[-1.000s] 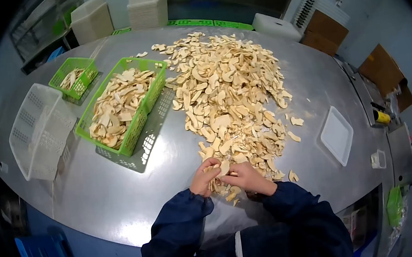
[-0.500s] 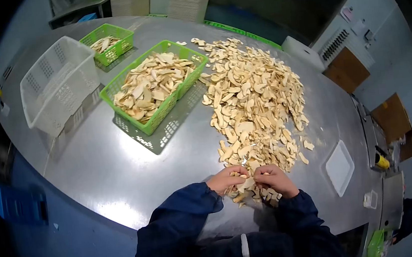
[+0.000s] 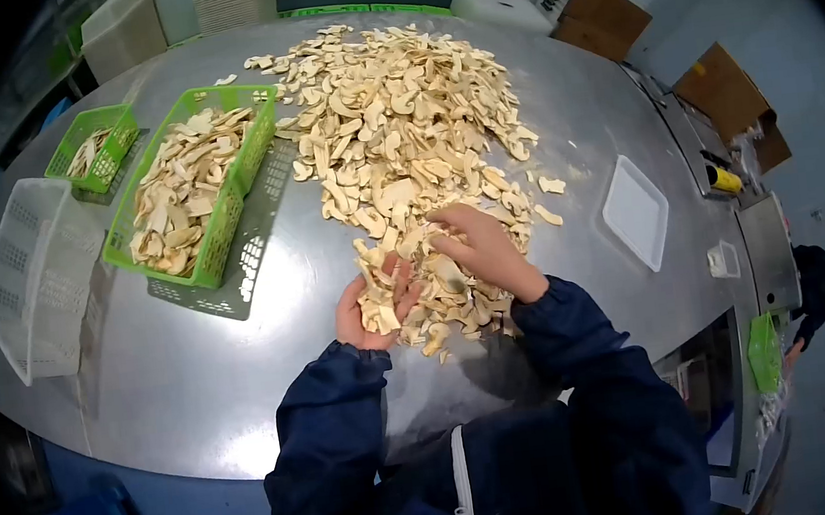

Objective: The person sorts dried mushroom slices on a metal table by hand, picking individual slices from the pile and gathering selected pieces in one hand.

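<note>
Your left grip (image 3: 351, 320) now cups several thin cream-coloured slices (image 3: 378, 310), parted from your right grip (image 3: 490, 252), its fingertips apart, so each works independently.

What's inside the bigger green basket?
The bigger green basket holds a heap of pale slices. Only the uppermost ones show; the basket's floor and anything deeper are covered by them.
</note>
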Tool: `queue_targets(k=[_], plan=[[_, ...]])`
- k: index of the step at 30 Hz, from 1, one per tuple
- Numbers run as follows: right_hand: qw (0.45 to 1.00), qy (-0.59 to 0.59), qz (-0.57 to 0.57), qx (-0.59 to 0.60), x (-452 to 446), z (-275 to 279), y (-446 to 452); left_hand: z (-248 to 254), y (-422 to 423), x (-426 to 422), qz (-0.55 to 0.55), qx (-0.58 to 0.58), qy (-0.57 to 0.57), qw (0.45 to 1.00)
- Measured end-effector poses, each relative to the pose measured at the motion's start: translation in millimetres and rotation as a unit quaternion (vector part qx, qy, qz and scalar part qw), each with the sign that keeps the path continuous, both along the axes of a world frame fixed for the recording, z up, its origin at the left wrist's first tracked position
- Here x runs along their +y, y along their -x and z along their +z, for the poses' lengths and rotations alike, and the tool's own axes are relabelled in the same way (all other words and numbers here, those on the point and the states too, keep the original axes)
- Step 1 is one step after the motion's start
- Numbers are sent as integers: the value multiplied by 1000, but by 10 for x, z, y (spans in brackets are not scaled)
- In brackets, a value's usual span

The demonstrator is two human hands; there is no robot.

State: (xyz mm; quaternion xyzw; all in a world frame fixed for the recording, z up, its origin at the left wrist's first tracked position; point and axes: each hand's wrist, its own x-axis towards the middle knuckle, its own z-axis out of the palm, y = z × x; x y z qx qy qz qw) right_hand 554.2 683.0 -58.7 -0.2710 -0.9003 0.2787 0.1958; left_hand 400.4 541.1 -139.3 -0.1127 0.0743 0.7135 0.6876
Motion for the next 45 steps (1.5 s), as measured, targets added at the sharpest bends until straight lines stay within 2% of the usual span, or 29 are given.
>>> queue_targets(k=[2, 3, 4, 5, 6, 8, 9, 10, 12, 15, 18, 21, 25, 29, 32, 36, 37, 38, 40, 41, 45], plan=[[994, -17, 8, -111, -5, -3, -161, -63, 63, 17, 7, -34, -24, 999], [987, 81, 25, -139, -84, 3, -255, -184, 77, 28, -2, -45, -54, 998], [982, 114, 65, -139, -172, -53, -377, -295, 93, 17, -12, -54, -82, 995], [971, 142, 87, -172, -198, -75, -467, -294, 135, 5, -49, -6, -115, 992], [959, 171, 107, -202, -195, -86, -552, -292, 134, 8, -49, -26, -118, 991], [967, 188, 46, -165, -41, -270, -813, -283, 121, 14, -54, -63, -123, 989], [959, 216, -6, -183, 64, -177, -880, -275, 103, 13, -18, -94, -49, 994], [949, 244, -45, -192, 193, -130, -984, -277, 91, 14, -7, -77, -62, 995], [972, 142, -87, -164, 451, -185, -1154, -264, 76, 14, 20, -44, -91, 995], [977, -3, -146, -156, 605, -72, -1024, -263, 78, 12, -3, -5, -99, 995], [984, -3, -140, -114, 767, -188, -747, -303, 83, 11, -7, 9, -99, 995], [977, -146, -85, -133, 955, -377, -559, -301, 99, 8, -5, 19, -121, 992], [963, -117, -52, -237, 1055, -339, -422, -274, 84, 15, 21, 35, -95, 995], [979, -158, -5, -125, 1020, -337, -176, -281, 55, 36, 50, 39, -79, 995], [979, -154, 48, -126, 951, -370, -10, -277, 84, 26, 49, 35, -120, 991], [991, -77, 32, -103, 950, -416, 35, -309, 115, 6, 32, -23, -131, 991], [988, 100, -1, -114, 981, -380, -7, -307, 112, 7, 29, -19, -129, 991], [974, 218, -17, -67, 968, -313, -23, -298, 107, 12, 25, -15, -127, 991], [895, 442, -50, 29, 940, -235, -71, -292, 104, 16, 16, -8, -125, 992], [872, 486, -29, 45, 937, -224, -85, -303, 109, 15, 9, -11, -126, 992], [843, 536, 17, 49, 810, -130, -70, -335, 106, 42, 5, -1, -162, 987]])
